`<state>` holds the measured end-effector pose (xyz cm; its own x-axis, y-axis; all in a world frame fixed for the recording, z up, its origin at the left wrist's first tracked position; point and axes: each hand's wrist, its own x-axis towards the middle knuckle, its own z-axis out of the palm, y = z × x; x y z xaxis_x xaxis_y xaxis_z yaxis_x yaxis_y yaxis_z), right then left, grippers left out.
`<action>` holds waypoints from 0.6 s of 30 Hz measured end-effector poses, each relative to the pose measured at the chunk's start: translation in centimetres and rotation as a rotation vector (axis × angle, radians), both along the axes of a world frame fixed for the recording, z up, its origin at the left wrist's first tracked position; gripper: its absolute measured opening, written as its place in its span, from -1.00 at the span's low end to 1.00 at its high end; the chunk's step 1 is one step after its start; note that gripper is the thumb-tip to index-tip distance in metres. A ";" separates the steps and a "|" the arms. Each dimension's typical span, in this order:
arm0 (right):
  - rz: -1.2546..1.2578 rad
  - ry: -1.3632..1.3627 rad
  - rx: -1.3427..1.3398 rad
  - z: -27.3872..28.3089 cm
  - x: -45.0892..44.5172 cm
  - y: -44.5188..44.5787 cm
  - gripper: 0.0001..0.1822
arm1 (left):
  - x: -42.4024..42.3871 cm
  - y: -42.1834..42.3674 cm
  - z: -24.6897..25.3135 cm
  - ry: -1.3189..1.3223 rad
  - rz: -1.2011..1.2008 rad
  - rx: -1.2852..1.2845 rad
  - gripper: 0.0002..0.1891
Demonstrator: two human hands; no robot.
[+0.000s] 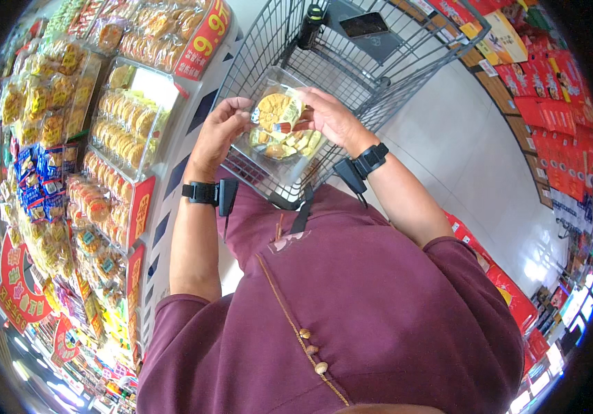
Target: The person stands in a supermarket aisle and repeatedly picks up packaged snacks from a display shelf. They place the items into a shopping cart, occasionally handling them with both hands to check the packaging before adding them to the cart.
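A round golden biscuit in a clear wrapper (272, 109) is held up between my two hands over the near end of a shopping cart. My left hand (217, 135) pinches the wrapper's left edge between thumb and fingers. On the other side, my right hand (334, 118) grips the wrapper's right end, which bears printing. Just beneath is a clear plastic box (292, 172) with several wrapped pastries (304, 144) in it. The box rests at the handle end of the wire cart (374, 95); the held packet hides part of it.
In the cart are a dark bottle (310, 27) and a phone (364, 25) on a dark flat panel (379, 49). Clear bins of wrapped biscuits (125, 124) line the left. Red packages (550, 114) fill a display at right, across the tiled floor (431, 139).
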<state>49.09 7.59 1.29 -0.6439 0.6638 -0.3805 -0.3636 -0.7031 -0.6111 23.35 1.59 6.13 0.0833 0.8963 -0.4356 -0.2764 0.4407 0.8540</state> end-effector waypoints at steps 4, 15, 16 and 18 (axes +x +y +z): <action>0.000 0.001 0.049 1.6 -0.5 -0.7 -0.69 | 0.4 -1.3 0.9 0.001 0.103 -0.005 -0.69; 0.031 0.059 0.099 3.6 -2.7 -1.0 -0.69 | 0.2 -3.0 4.4 0.225 0.016 0.086 -0.52; 0.038 0.060 0.102 3.8 -2.8 -1.0 -0.69 | 0.1 -3.1 4.8 0.229 0.000 0.093 -0.49; 0.054 0.064 0.113 3.9 -3.2 -1.0 -0.68 | -0.1 -3.1 5.0 0.254 -0.003 0.111 -0.40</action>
<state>45.90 6.61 5.16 -0.7006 0.6636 -0.2622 -0.3676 -0.6506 -0.6645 23.23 -1.52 11.12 -0.0135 0.9396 -0.3421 -0.0467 0.3411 0.9389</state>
